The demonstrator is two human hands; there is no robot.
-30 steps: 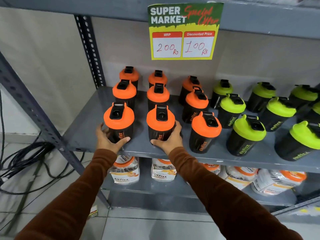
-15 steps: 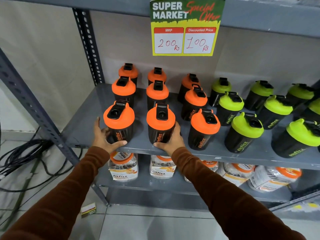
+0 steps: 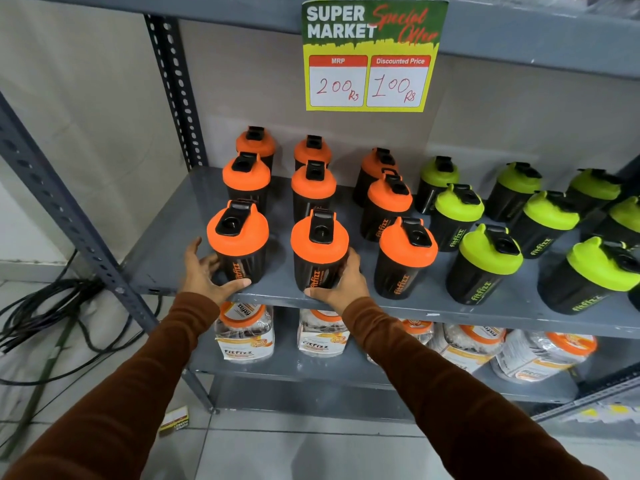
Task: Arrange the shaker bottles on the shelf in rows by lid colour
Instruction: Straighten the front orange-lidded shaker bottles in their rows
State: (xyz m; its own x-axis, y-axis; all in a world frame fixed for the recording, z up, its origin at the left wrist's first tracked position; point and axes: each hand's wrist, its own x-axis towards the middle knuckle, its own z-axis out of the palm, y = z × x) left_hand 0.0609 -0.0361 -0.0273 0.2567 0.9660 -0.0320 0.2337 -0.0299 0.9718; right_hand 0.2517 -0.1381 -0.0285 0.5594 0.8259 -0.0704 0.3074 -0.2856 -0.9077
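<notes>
Black shaker bottles stand on a grey metal shelf (image 3: 159, 258). Several with orange lids fill the left half in three columns; several with lime-green lids fill the right half. My left hand (image 3: 204, 271) is wrapped around the base of the front-left orange-lid bottle (image 3: 239, 240). My right hand (image 3: 343, 282) cups the base of the front-middle orange-lid bottle (image 3: 320, 247). Both bottles rest upright on the shelf near its front edge. A third front orange-lid bottle (image 3: 405, 258) stands to the right, untouched, beside the front green-lid bottle (image 3: 485, 265).
A price sign (image 3: 370, 55) hangs from the shelf above. Clear jars with orange lids (image 3: 246, 332) sit on the lower shelf. A perforated upright (image 3: 173, 88) stands at the back left. Black cables (image 3: 41, 310) and a small box (image 3: 175, 420) lie on the floor.
The left hand has opened a little wider around its bottle, fingers spread to the left. Both bottles stay in place on the shelf. The view has shifted slightly.
</notes>
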